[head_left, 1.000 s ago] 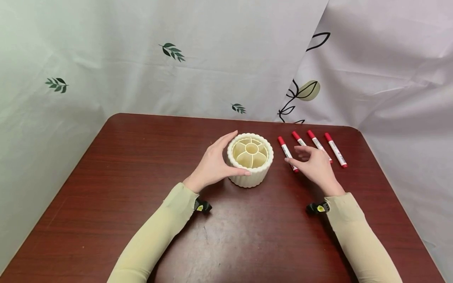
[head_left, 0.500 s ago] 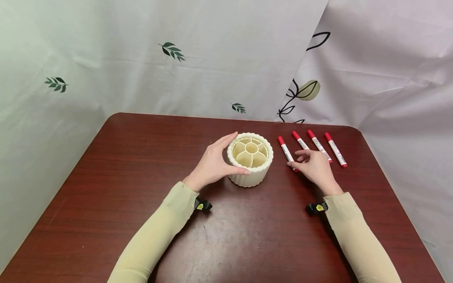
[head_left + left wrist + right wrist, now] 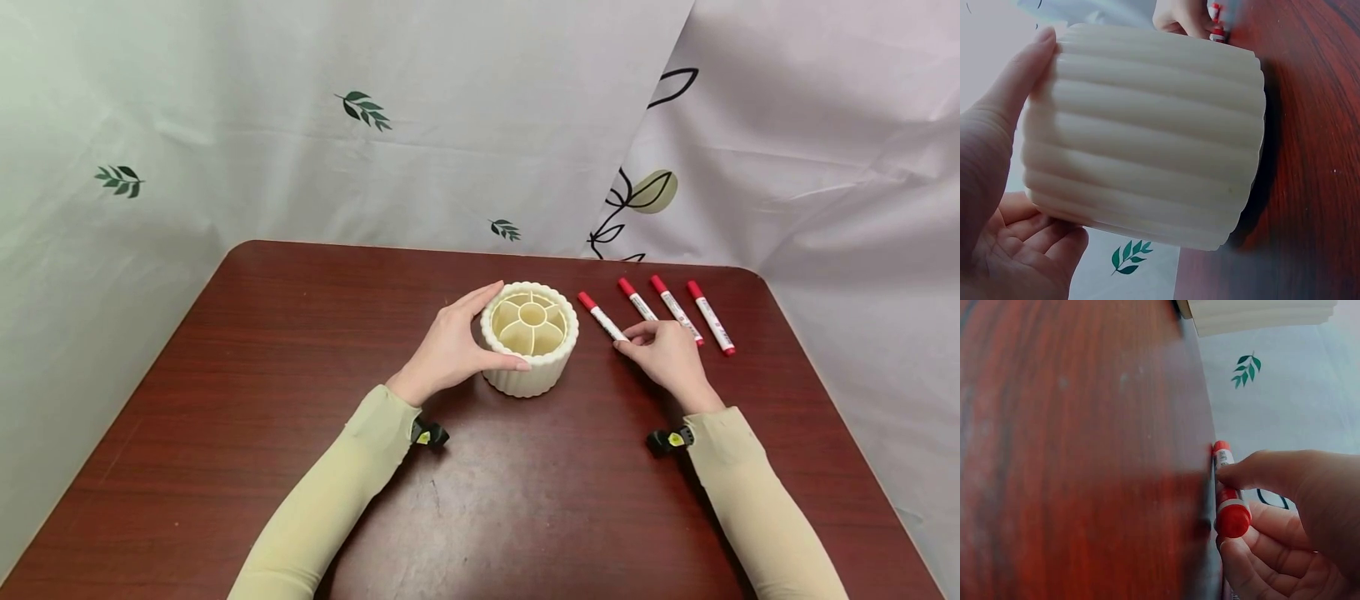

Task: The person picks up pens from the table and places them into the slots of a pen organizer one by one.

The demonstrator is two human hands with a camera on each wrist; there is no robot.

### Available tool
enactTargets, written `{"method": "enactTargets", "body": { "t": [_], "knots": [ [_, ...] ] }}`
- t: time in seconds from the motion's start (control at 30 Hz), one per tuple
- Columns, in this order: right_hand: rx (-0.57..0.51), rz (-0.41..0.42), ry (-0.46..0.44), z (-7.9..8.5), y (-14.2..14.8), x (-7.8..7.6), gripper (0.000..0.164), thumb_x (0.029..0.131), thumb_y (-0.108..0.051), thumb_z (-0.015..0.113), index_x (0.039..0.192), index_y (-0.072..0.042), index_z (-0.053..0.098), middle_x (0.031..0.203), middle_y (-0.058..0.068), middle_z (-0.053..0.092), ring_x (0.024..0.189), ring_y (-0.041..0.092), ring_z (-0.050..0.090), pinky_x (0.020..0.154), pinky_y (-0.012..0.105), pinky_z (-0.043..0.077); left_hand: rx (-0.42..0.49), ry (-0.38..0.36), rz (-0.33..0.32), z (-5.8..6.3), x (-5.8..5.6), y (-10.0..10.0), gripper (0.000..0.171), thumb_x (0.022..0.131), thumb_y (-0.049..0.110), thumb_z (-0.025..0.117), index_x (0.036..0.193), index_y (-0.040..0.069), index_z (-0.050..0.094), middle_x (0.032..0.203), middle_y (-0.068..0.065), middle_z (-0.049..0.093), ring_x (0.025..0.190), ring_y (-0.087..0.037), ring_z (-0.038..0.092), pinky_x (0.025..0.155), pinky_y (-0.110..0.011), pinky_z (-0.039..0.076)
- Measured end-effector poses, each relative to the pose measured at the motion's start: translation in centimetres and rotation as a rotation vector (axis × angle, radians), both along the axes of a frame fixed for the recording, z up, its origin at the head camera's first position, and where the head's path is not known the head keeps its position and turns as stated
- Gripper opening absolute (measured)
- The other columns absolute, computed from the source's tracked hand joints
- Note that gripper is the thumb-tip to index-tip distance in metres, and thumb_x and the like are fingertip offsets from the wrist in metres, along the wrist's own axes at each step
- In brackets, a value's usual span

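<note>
The left hand (image 3: pixel 450 346) is gripping the cream divided holder (image 3: pixel 528 379) on the surface (image 3: pixel 480 500); the right hand (image 3: pixel 667 358) is pinching a red-capped marker (image 3: pixel 602 317) just right of it. Three other markers (image 3: pixel 677 311) are lying farther right, the hand hiding one's lower end. Leaf-patterned cloth (image 3: pixel 450 125) is hanging behind.

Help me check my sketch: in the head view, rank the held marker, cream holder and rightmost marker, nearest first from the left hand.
1. Cream holder: gripped by left hand.
2. Held marker: right of holder, in right hand.
3. Rightmost marker: right end of row.
</note>
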State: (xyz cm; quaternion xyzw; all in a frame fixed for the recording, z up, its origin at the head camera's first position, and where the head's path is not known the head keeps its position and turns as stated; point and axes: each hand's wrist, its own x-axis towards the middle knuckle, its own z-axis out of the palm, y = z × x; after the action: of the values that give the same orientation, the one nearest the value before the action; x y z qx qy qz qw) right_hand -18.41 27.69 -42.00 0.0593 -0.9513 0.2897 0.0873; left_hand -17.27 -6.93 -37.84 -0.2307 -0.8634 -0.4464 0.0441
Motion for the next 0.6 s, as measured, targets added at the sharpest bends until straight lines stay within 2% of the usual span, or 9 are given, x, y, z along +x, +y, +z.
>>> {"method": "enactTargets", "body": {
  "t": [0.1, 0.33, 0.5, 0.6],
  "knots": [
    [-0.014, 0.002, 0.022, 0.1, 0.0, 0.0, 0.016, 0.085, -0.016, 0.080, 0.091, -0.001, 0.079, 0.072, 0.002, 0.070, 0.064, 0.016, 0.065, 0.064, 0.033, 0.047, 0.000, 0.007, 0.001, 0.0, -0.1, 0.0, 0.114, 0.062, 0.053, 0.096, 0.155, 0.013, 0.044, 0.154, 0.002, 0.046, 0.140, -0.010, 0.041, 0.114, -0.042, 0.031],
    [-0.028, -0.020, 0.064, 0.7, 0.0, 0.1, 0.014, 0.085, -0.017, 0.080, 0.091, -0.003, 0.080, 0.073, 0.002, 0.072, 0.066, 0.018, 0.068, 0.067, 0.034, 0.045, -0.007, 0.015, -0.002, 0.0, -0.1, 0.0, 0.113, 0.062, 0.053, 0.096, 0.155, 0.013, 0.045, 0.154, 0.001, 0.046, 0.140, -0.011, 0.042, 0.114, -0.045, 0.031],
    [-0.036, -0.030, 0.104, 1.4, 0.1, 0.2, 0.013, 0.084, -0.016, 0.081, 0.090, -0.004, 0.080, 0.073, 0.003, 0.072, 0.063, 0.010, 0.064, 0.060, 0.023, 0.044, -0.015, 0.012, 0.001, 0.1, -0.1, 0.0, 0.114, 0.062, 0.054, 0.096, 0.155, 0.013, 0.045, 0.154, 0.001, 0.047, 0.139, -0.010, 0.042, 0.114, -0.045, 0.030],
    [-0.045, -0.035, 0.109, 2.0, 0.1, 0.3, 0.014, 0.084, -0.016, 0.081, 0.091, -0.005, 0.081, 0.072, 0.003, 0.072, 0.062, 0.010, 0.063, 0.058, 0.022, 0.042, -0.021, 0.008, 0.005, 0.1, -0.1, 0.0, 0.113, 0.062, 0.054, 0.095, 0.155, 0.014, 0.045, 0.153, 0.001, 0.047, 0.139, -0.010, 0.042, 0.114, -0.046, 0.030]
  ]
}}
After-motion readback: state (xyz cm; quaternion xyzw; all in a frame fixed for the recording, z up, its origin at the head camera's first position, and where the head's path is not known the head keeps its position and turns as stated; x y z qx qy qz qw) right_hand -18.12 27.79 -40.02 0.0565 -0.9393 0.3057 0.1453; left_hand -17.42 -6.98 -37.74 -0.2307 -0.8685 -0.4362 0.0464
